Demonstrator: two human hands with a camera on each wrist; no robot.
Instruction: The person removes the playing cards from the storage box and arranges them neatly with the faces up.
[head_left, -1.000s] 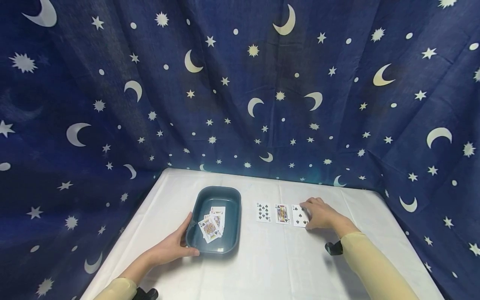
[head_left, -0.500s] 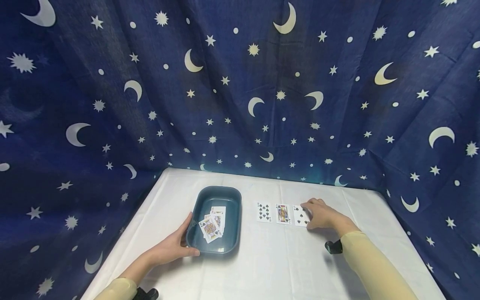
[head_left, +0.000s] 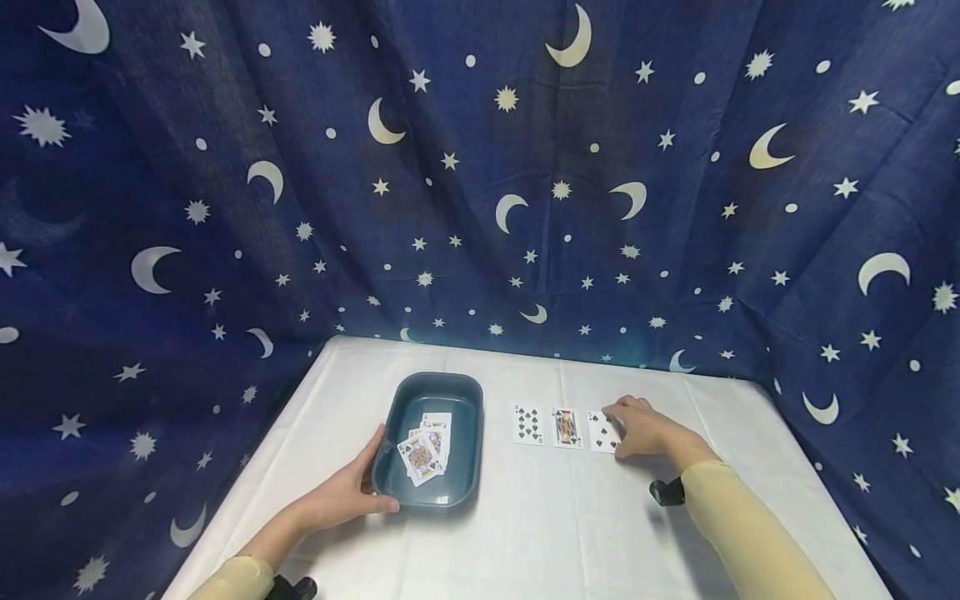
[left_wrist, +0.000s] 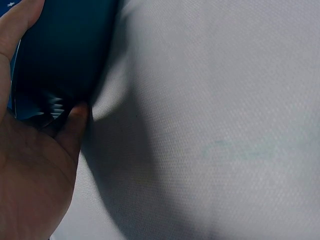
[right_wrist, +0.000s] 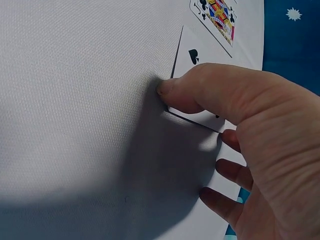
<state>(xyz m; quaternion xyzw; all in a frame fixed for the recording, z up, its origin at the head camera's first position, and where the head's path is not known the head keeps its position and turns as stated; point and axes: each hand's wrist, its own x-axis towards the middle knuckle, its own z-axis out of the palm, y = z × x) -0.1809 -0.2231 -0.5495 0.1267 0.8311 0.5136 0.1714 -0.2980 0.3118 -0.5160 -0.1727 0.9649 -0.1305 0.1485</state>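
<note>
A dark teal tray (head_left: 467,390) sits left of centre on the white table and holds several face-up playing cards (head_left: 425,450). My left hand (head_left: 351,492) holds the tray's near-left corner, thumb along the front wall. In the left wrist view the thumb (left_wrist: 75,117) lies against the tray (left_wrist: 60,55) at its base. Right of the tray lie three face-up cards in a row: a spade card (head_left: 528,424), a face card (head_left: 566,427) and another spade card (head_left: 597,432). My right hand (head_left: 637,429) pinches that last card (right_wrist: 192,65), thumb on its near edge, fingers curled at the far side.
A white cloth (head_left: 540,533) covers the table. A dark blue curtain (head_left: 480,208) with moons and stars hangs close behind and on both sides. A small black object (head_left: 666,493) sits by my right wrist. The face card (right_wrist: 217,17) lies just beyond the held card.
</note>
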